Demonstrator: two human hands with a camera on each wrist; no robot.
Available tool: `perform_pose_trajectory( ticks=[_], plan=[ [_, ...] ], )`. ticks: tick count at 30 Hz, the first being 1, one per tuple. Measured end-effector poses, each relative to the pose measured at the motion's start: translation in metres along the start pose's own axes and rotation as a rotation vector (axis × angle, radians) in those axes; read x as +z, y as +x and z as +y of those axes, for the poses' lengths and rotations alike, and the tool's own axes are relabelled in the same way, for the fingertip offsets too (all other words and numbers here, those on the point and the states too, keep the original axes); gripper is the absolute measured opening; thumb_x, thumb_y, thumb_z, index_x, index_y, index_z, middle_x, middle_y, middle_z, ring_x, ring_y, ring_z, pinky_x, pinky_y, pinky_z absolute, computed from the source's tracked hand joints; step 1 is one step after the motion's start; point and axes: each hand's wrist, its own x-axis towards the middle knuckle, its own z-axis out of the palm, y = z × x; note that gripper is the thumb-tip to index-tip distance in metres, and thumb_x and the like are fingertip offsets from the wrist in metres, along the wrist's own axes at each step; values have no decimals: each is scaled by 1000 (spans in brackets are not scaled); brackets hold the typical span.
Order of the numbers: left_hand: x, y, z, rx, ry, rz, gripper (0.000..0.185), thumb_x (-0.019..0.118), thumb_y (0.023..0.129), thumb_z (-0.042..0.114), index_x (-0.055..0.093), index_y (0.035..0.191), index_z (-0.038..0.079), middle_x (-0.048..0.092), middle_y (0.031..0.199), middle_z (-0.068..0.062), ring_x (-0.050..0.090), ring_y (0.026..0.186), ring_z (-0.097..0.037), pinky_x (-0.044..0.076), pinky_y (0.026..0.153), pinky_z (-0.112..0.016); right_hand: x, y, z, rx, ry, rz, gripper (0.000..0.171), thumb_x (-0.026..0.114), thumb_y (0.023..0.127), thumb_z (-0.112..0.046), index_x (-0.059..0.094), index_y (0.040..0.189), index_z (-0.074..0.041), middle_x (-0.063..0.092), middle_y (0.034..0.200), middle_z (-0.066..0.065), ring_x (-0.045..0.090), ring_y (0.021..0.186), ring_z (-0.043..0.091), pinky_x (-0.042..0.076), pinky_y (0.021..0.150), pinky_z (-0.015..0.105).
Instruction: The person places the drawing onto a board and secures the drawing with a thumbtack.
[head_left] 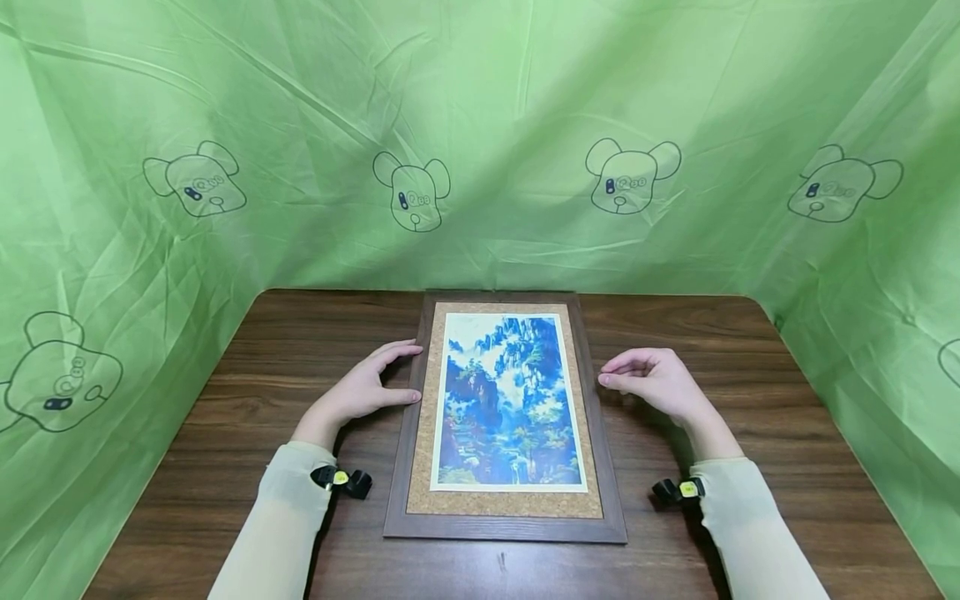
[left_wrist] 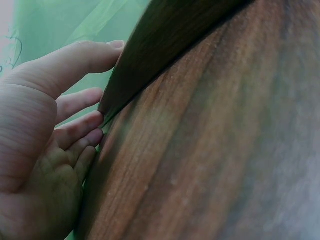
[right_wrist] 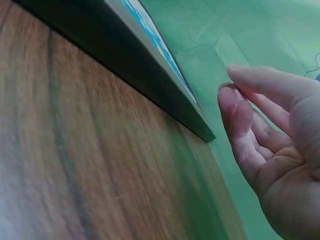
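Note:
A framed picture (head_left: 504, 521) with a dark wooden frame, cork mat and blue mountain print lies flat in the middle of the table (head_left: 300, 333). My left hand (head_left: 401, 375) rests on the table at the picture's left side, with thumb and fingertips touching the frame's outer edge. The left wrist view shows the left hand (left_wrist: 95, 92) against the frame's dark side (left_wrist: 150, 55). My right hand (head_left: 609, 373) hovers just off the right side with fingers loosely curled and holds nothing. In the right wrist view a gap separates the right hand (right_wrist: 235, 100) from the frame (right_wrist: 125, 55).
The dark wood table has rounded far corners, and the frame's top reaches its far edge. A green plastic sheet with bear outlines (head_left: 412, 196) hangs behind and along both sides. Bare tabletop (head_left: 750, 350) lies left and right of the frame.

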Motion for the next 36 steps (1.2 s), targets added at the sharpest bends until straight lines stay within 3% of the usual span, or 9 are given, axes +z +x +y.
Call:
perform_pose_trajectory(
  ticks=[9,16,20,24,30,36],
  plan=[
    [-1,1,-1,-3,8,-13,82,91,92,38,53,163,21,40,173,-8,31,162,-37,27,127,-67,16,4,-5,-10,-24,44,15,86,97,-14,84,105,-1,82,88,10,73,67,25,59,56,36],
    [-5,-5,1,-14,6,-7,81,92,92,32,54,162,16,39,173,-11,31,161,-39,27,126,-68,44,22,-23,-50,-75,114,16,89,96,-23,87,105,-9,83,95,7,75,78,26,59,62,33],
    [-4,-4,1,-11,2,-13,81,92,92,33,54,162,17,39,173,-11,31,162,-39,27,126,-68,55,47,-35,-75,-140,126,15,90,95,-28,89,103,-16,84,98,-1,77,89,19,60,74,31],
    [-3,-3,1,-11,0,-7,81,93,91,33,54,161,18,40,173,-10,31,161,-38,28,126,-67,64,83,-46,-109,-202,77,13,90,95,-30,90,104,-19,83,99,-6,78,94,16,63,85,38],
    [-1,-1,2,-6,-4,-8,81,93,91,34,55,161,19,40,173,-11,32,161,-39,27,126,-68,76,128,-54,-124,-298,8,11,88,97,-32,89,103,-23,82,95,-10,76,92,15,61,86,44],
    [0,1,1,2,-6,-6,81,93,91,33,55,161,19,41,172,-10,32,161,-38,28,126,-67,90,153,-54,-153,-274,84,10,88,96,-28,90,103,-21,83,96,-6,76,95,16,61,90,44]
  ],
)
